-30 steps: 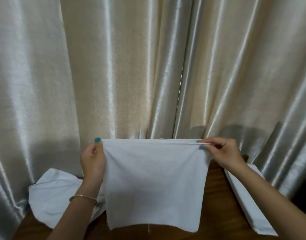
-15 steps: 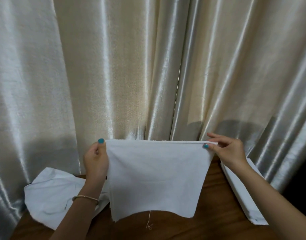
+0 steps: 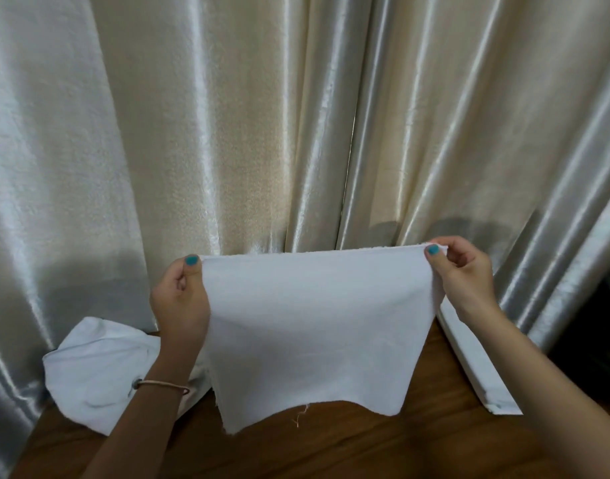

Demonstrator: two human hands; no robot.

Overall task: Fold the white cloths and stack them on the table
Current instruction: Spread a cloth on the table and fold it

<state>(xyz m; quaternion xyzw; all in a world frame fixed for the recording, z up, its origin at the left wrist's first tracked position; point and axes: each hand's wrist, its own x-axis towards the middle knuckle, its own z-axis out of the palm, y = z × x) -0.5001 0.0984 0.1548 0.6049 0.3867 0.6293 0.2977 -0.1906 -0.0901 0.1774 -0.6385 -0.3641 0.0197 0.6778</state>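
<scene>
A white cloth [image 3: 313, 333] hangs in the air above the wooden table [image 3: 331, 451], stretched between both hands. My left hand [image 3: 180, 302] pinches its top left corner and my right hand [image 3: 464, 274] pinches its top right corner. Its frayed lower edge hangs just above the tabletop, with a loose thread dangling. A crumpled pile of white cloths [image 3: 96, 375] lies on the table at the left, partly behind my left forearm. A stack of folded white cloths [image 3: 476, 371] lies at the right, partly hidden by my right arm.
Shiny cream curtains [image 3: 296, 133] hang right behind the table and fill the background. A dark object [image 3: 604, 326] stands at the far right edge beside the table.
The cloth has been lifted a little, so its lower edge now hangs free above the table. My right fingers have closed more tightly on the top right corner.
</scene>
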